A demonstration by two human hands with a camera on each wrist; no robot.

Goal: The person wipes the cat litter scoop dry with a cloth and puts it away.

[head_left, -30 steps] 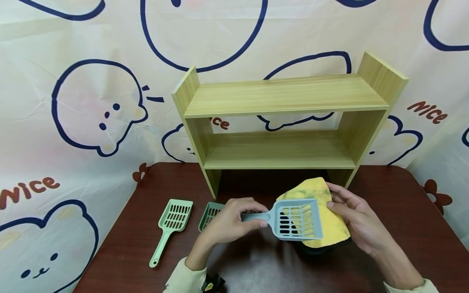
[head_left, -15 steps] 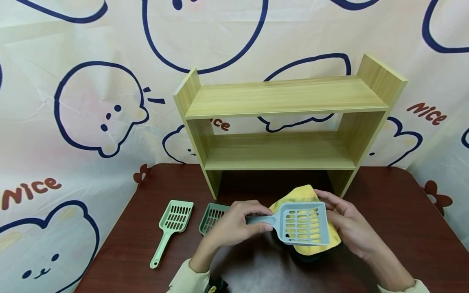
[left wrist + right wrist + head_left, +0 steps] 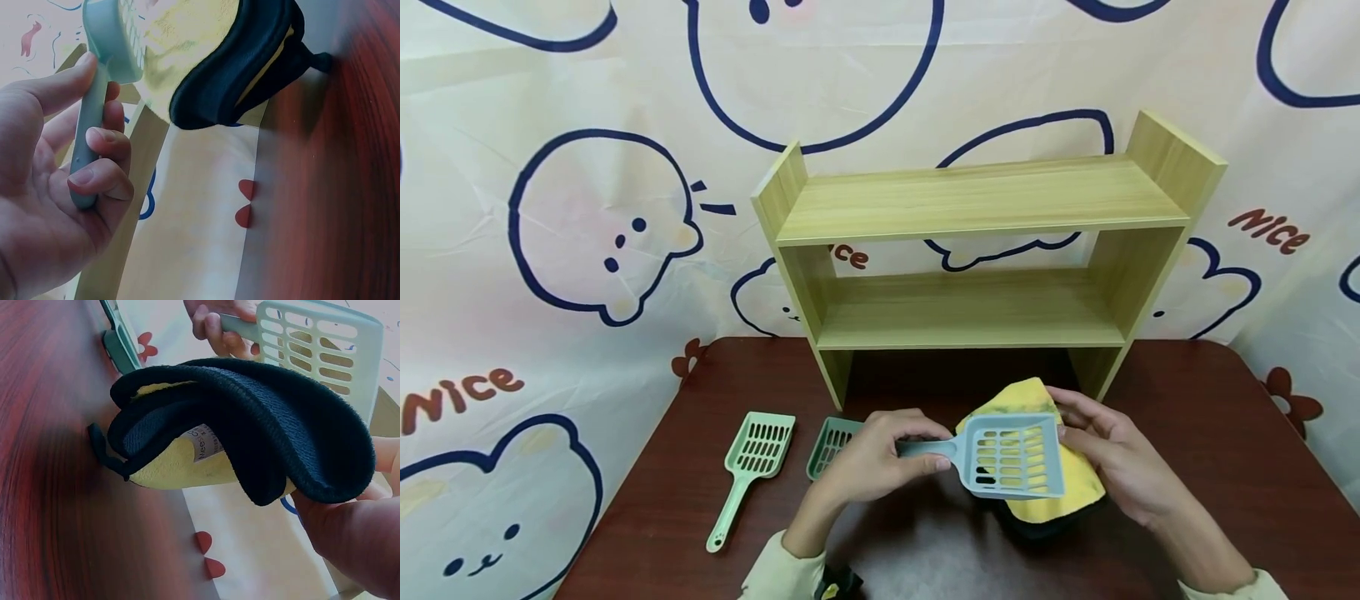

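My left hand [image 3: 880, 458] grips a pale blue litter scoop [image 3: 967, 452] by its handle, fingers curled round it in the left wrist view. The slotted blade points right, above the table. My right hand [image 3: 1127, 458] holds a folded yellow cloth [image 3: 1078, 492] by its right side, the thumb on top. Behind and below the scoop blade, the cloth shows yellow through the slots. Seen from the right wrist, the cloth [image 3: 250, 412] has thick dark navy folds and a white label [image 3: 204, 442]. Part of the right hand is hidden behind these folds.
A light green litter scoop [image 3: 741, 477] lies on the dark red-brown table [image 3: 655, 517] at the left. Beside it is a darker green scoop [image 3: 838, 420], partly covered by my left hand. A wooden two-tier shelf [image 3: 977, 308] stands at the back, before a printed curtain.
My right hand and the cloth have moved left and toward me, then slightly back right. The scoop has dipped a little and shifted right, then back left. Both are still held.
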